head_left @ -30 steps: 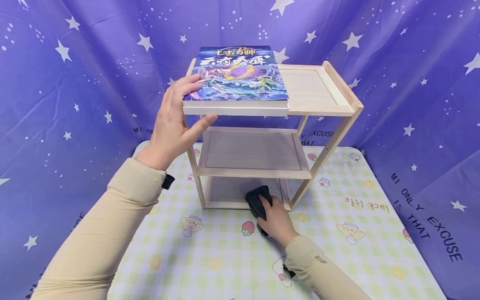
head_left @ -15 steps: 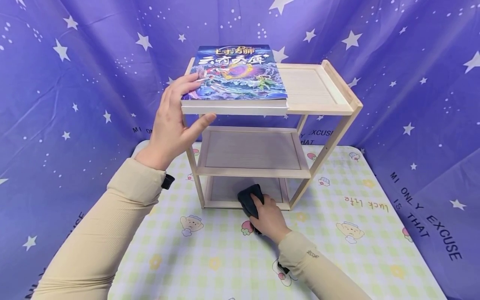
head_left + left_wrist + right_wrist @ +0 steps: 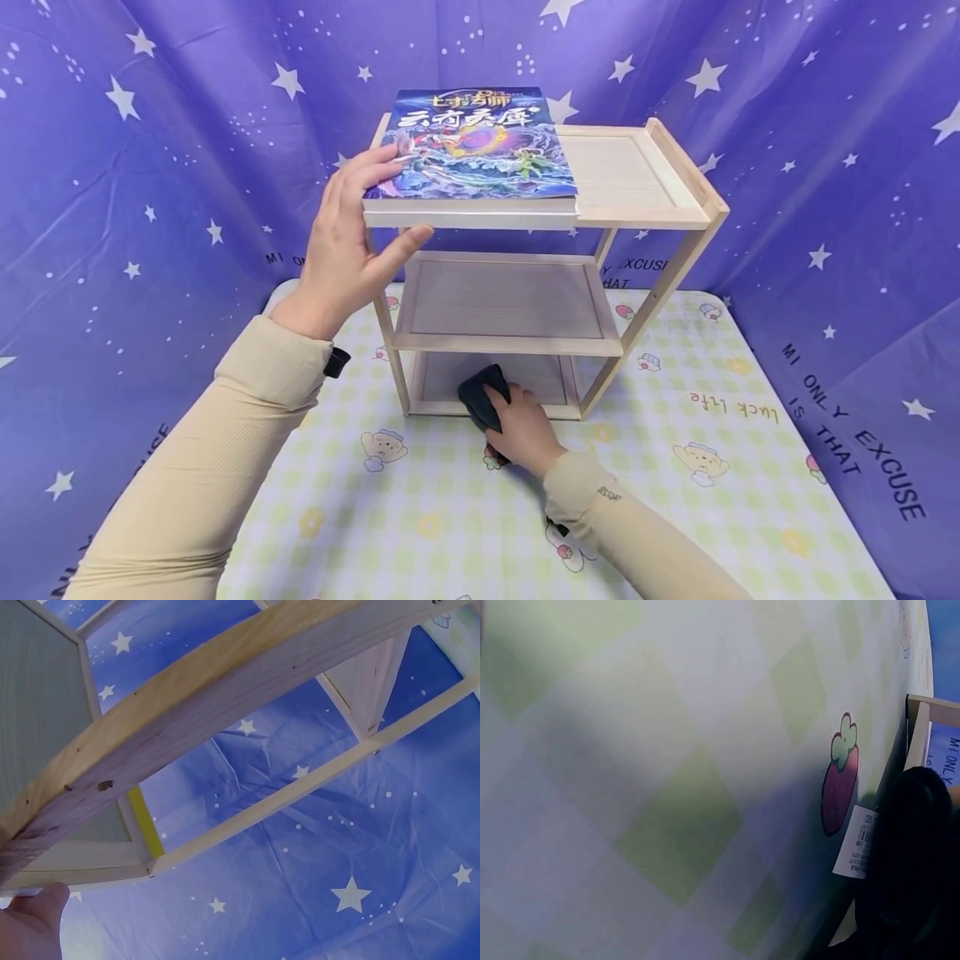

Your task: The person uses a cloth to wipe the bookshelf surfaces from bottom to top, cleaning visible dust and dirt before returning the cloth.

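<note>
My left hand (image 3: 341, 242) holds the top left corner of a small wooden shelf rack (image 3: 645, 221). Its fingertips lie over the left edge of a thick, colourful book (image 3: 480, 162), and the thumb stretches below the book's front. In the left wrist view, part of that hand (image 3: 34, 926) shows beside the wooden frame. Low at the front, my right hand (image 3: 525, 429) grips a folded dark cloth (image 3: 480, 396) against the bottom tier (image 3: 536, 383). A white label hangs from the cloth (image 3: 904, 862) in the right wrist view; the right fingers are mostly hidden there.
The middle tier (image 3: 510, 300) juts out above the right hand. A green-checked tablecloth (image 3: 420, 550) with cartoon prints lies under the rack. Purple star-patterned curtains (image 3: 225, 100) hang behind and on both sides.
My right hand has slid left along the bottom tier with the dark cloth. The left hand, book and rack have stayed in place.
</note>
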Motion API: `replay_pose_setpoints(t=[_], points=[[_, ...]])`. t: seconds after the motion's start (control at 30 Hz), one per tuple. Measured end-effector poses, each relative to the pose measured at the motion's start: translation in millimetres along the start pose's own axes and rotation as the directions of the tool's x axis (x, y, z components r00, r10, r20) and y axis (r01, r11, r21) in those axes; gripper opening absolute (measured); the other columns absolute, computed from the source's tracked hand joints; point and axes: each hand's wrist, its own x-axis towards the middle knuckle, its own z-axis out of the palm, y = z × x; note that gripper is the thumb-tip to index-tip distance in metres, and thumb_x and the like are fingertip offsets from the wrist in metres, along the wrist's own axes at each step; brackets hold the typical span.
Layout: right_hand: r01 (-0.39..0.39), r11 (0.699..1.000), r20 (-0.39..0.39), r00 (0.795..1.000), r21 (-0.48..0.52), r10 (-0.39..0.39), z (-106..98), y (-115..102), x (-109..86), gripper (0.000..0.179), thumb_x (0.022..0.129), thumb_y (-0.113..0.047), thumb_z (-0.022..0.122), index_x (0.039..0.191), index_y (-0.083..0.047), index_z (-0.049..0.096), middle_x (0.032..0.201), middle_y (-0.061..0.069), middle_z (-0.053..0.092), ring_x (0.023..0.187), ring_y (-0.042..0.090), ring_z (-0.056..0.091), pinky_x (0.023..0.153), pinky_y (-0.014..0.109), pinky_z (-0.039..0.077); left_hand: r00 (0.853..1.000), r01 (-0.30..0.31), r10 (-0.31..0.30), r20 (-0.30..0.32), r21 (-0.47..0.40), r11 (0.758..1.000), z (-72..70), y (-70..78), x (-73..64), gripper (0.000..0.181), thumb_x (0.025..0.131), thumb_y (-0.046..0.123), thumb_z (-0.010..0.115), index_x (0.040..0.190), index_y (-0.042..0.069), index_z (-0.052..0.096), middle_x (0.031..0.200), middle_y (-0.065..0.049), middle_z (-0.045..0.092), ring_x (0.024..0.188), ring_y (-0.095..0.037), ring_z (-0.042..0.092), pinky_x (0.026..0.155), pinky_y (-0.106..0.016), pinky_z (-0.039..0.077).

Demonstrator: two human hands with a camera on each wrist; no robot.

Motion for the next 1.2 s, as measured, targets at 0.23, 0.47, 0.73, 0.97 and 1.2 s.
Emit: replay_pose_setpoints(t=[0.23,0.47,0.73,0.97,1.2], points=[[0.043,0.999,0.018,0.999,-0.010,-0.043,-1,-7,5.9,0.064,0.085,-0.026,0.072,0.143,-0.009,0.051,0.128,0.031,0.054,0.107,0.046,0.059,0.083,0.053,0.053,1.000,0.000,0.000,-0.001,0.001,1.000,0.3,0.3,0.6,0.066,0.094,0.056,0.057,0.135,0.006,0.044,0.147,-0.012,0.049,0.141,-0.025,0.041,0.122,-0.039,0.022],[0.075,0.997,0.057,0.996,-0.025,-0.074,-2,-15,15.6,0.065,0.086,-0.029,0.072,0.145,-0.011,0.050,0.130,0.030,0.053,0.111,0.046,0.057,0.087,0.053,0.052,1.000,-0.004,0.005,-0.010,0.006,1.000,0.2,0.1,1.4,0.067,0.094,0.058,0.056,0.135,0.006,0.045,0.146,-0.013,0.050,0.140,-0.025,0.042,0.121,-0.039,0.025],[0.098,0.993,0.094,0.991,-0.061,-0.092,-1,-28,24.0,0.065,0.088,-0.032,0.071,0.145,-0.011,0.048,0.132,0.029,0.053,0.113,0.044,0.058,0.089,0.052,0.052,1.000,-0.007,0.008,-0.012,0.007,1.000,1.0,-0.1,1.5,0.066,0.094,0.057,0.057,0.134,0.006,0.045,0.146,-0.012,0.050,0.140,-0.025,0.042,0.121,-0.038,0.024],[0.087,0.993,0.114,0.990,-0.082,-0.077,2,-35,27.8,0.065,0.088,-0.032,0.069,0.146,-0.013,0.048,0.133,0.027,0.053,0.115,0.042,0.057,0.089,0.051,0.053,1.000,-0.002,0.002,-0.013,0.008,1.000,1.4,0.2,0.8,0.066,0.094,0.057,0.057,0.134,0.006,0.045,0.146,-0.012,0.050,0.140,-0.025,0.042,0.122,-0.038,0.023],[0.069,0.993,0.132,0.990,-0.094,-0.057,3,-43,31.1,0.065,0.088,-0.033,0.069,0.147,-0.014,0.047,0.134,0.026,0.053,0.116,0.041,0.057,0.089,0.050,0.052,1.000,0.000,0.000,-0.015,0.010,1.000,0.8,0.6,0.4,0.066,0.094,0.058,0.056,0.135,0.006,0.045,0.146,-0.012,0.050,0.140,-0.025,0.042,0.122,-0.038,0.024]])
